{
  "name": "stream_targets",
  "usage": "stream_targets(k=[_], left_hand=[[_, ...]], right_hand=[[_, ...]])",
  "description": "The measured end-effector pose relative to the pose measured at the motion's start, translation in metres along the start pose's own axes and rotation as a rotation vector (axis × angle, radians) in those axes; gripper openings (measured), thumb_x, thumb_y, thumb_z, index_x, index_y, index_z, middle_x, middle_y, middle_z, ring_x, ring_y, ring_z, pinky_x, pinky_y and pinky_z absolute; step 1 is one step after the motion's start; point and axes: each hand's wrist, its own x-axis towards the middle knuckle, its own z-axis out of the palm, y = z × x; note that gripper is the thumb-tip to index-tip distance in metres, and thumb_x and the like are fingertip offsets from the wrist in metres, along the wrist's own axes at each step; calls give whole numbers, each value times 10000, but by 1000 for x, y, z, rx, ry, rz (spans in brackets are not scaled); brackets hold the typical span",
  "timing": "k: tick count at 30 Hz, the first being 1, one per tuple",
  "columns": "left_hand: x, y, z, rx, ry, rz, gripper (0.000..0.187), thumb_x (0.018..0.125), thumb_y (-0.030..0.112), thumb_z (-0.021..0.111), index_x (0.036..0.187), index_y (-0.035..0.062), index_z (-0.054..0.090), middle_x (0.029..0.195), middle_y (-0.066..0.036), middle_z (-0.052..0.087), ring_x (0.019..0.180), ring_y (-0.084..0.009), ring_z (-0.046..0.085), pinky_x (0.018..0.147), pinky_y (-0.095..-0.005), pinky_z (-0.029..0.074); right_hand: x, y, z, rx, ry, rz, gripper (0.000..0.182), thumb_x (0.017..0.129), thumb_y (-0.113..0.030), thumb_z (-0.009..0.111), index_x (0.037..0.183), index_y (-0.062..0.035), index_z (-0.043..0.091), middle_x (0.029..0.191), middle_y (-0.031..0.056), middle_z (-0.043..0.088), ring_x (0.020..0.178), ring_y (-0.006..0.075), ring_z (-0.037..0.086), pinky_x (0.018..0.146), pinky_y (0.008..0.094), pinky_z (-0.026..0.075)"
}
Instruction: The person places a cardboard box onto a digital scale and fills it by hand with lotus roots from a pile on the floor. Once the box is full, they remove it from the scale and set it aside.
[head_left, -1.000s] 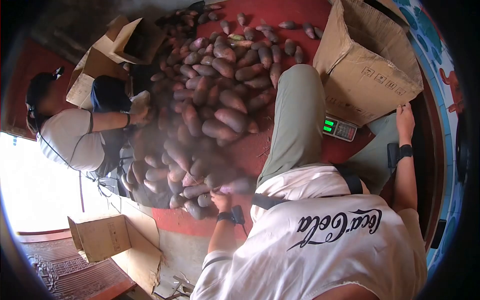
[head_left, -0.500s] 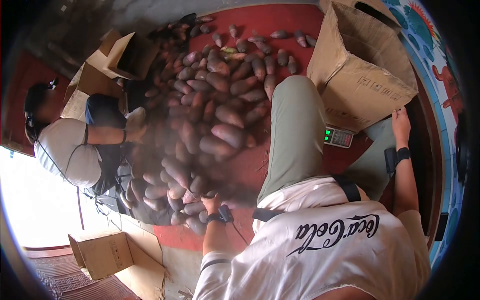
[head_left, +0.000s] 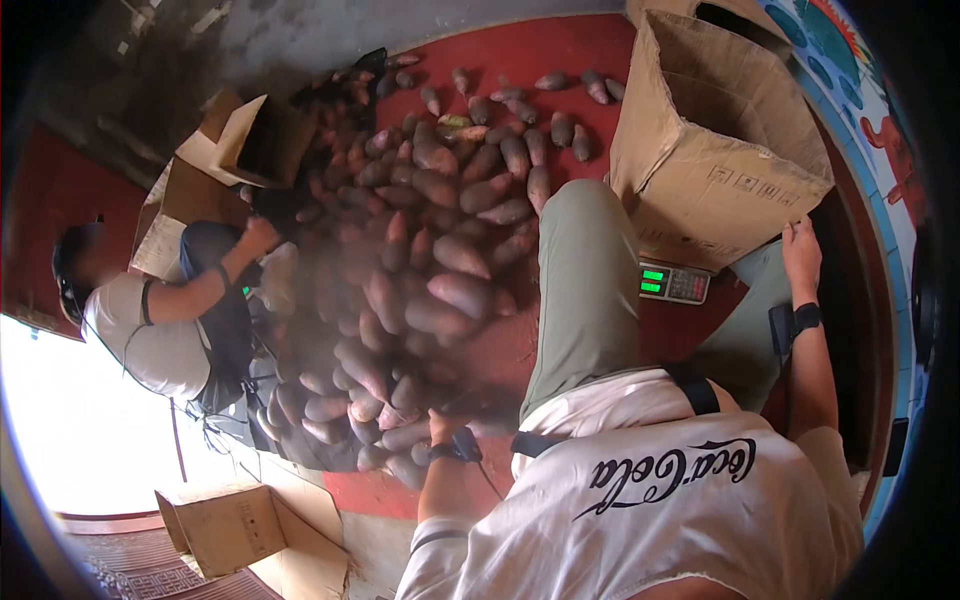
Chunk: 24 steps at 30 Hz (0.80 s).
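My left hand (head_left: 442, 427) is low at the near right edge of a large heap of reddish-purple sweet potatoes (head_left: 462, 255), right beside a sweet potato (head_left: 405, 436). Blur over its fingers leaves me unable to tell whether it grips one. My right hand (head_left: 801, 262) has its fingers bent against the lower right corner of a tall open cardboard box (head_left: 735, 185). This box stands tilted on a digital scale (head_left: 674, 284) with lit green displays, between my knees.
Across the heap a person (head_left: 150, 320) sits with one forearm raised, beside open cardboard boxes (head_left: 170, 205). Another open box (head_left: 220, 530) stands at the lower left. Loose sweet potatoes lie on the red floor covering (head_left: 500, 45) at the back. A painted wall (head_left: 850, 100) runs along the right.
My left hand has shifted a little right and down along the heap's edge. My right hand stays at the box corner. The other person's forearm has risen. The camera view has tilted slightly.
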Motion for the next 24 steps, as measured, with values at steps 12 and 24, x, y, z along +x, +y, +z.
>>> stream_targets(k=[12,24], left_hand=[[-15,77,-17,-113,46,59,861,614,462,779,1237,-66,508,1167,-251,618,1112,-347,605,940,-381,473],[-179,375,-131,-837,307,745,807,781,289,745,1383,-70,347,1265,-180,516,1121,-267,519,970,-337,414]], right_hand=[[-7,-19,-24,61,-84,55,352,915,-217,551,1197,-9,509,1051,193,647,966,361,620,804,443,497],[-15,-18,-31,126,-43,29,364,907,-221,573,1206,-18,535,1028,175,655,924,351,622,809,430,492]])
